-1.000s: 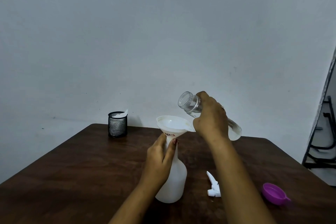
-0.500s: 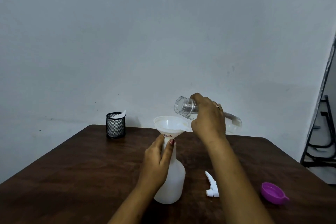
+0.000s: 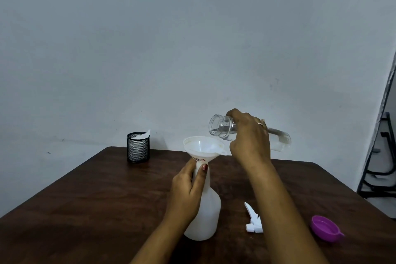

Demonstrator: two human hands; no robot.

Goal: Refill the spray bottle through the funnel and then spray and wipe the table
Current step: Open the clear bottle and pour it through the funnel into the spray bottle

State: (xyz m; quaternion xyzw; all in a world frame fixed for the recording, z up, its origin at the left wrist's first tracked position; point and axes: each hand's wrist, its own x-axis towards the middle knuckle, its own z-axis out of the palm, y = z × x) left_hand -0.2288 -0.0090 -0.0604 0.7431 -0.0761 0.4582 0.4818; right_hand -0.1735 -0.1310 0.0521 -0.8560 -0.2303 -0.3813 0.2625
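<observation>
The tabletop [image 3: 107, 199], unsprayed and unwiped, lies open to the left of the fingers. The left hand [image 3: 186, 191] wraps the neck of the spray bottle [image 3: 206, 216] beneath the funnel [image 3: 203, 149]. The right hand [image 3: 249, 137] grips a clear bottle [image 3: 222, 129] tipped just above the funnel's rim. Refilling looks barely begun. The detached spray head [image 3: 252, 219] lies near the tabletop's front edge.

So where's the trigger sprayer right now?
In the head view, the trigger sprayer lies on the table, just right of the spray bottle, with the purple cap farther right.
</observation>
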